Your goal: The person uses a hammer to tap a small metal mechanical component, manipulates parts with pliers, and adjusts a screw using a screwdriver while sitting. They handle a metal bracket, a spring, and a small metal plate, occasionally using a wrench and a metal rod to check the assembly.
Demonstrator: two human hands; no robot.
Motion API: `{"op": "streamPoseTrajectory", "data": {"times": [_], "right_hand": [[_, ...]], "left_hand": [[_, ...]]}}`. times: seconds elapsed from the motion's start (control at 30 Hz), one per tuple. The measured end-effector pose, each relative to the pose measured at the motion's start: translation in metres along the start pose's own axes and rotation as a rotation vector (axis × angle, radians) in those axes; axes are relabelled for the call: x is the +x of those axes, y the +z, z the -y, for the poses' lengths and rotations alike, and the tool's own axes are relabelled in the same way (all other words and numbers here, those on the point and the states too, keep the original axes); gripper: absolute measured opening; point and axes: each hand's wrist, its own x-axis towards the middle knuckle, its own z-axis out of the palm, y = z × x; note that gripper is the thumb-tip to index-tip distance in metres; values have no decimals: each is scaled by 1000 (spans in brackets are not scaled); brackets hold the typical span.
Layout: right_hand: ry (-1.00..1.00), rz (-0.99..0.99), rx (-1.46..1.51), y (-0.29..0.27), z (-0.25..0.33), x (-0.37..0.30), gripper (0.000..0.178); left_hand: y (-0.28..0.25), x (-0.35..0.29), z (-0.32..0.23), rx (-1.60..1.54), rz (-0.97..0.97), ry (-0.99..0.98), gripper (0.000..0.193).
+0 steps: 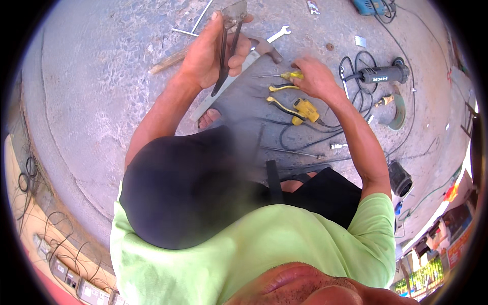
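My left hand (pixel 206 58) is raised over the floor, its fingers closed round a dark metal piece (pixel 223 53) with two long legs and a flat plate at the top. Below it lies a grey flat bar (pixel 218 96). At a yellow-handled screwdriver (pixel 292 75) on the right is my right hand (pixel 316 76), slightly blurred, its fingers curled about the handle end. Pliers (pixel 282 105) with yellow and black grips lie just below, beside a yellow plug or socket block (pixel 306 109). A hammer (pixel 267 49) rests between my hands, its handle partly behind my left hand.
An open-end wrench (pixel 279 33) lies beyond the hammer. To the right are a corded angle grinder (pixel 385 74), a brush (pixel 385 100) and a curved disc (pixel 400 114), among looping cables. A T-shaped rod (pixel 195 28) lies far left; a blue power tool (pixel 367 6) sits far right.
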Motion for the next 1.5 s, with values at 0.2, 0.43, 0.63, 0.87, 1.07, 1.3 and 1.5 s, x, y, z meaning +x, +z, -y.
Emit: {"op": "streamPoseTrajectory", "data": {"times": [0.2, 0.43, 0.63, 0.87, 1.07, 1.3, 1.5], "right_hand": [[39, 110, 17, 18, -23, -13, 38], [91, 73, 436, -60, -8, -16, 35], [-12, -131, 639, -145, 72, -31, 31], [-137, -247, 458, -151, 89, -37, 32], [-162, -271, 421, -151, 94, -36, 31], [-201, -315, 341, -151, 92, -35, 32], [-375, -469, 55, -153, 92, -32, 33]], "left_hand": [[-21, 1, -11, -290, 215, 71, 84], [-26, 3, -19, -264, 14, 90, 81], [-27, 1, -22, -224, 29, 141, 77], [-5, 2, -23, -354, -101, -42, 69], [2, -2, -25, -281, -178, -12, 74], [5, 0, -24, -269, -140, -24, 77], [-7, 2, -16, -263, 13, 39, 71]]}}
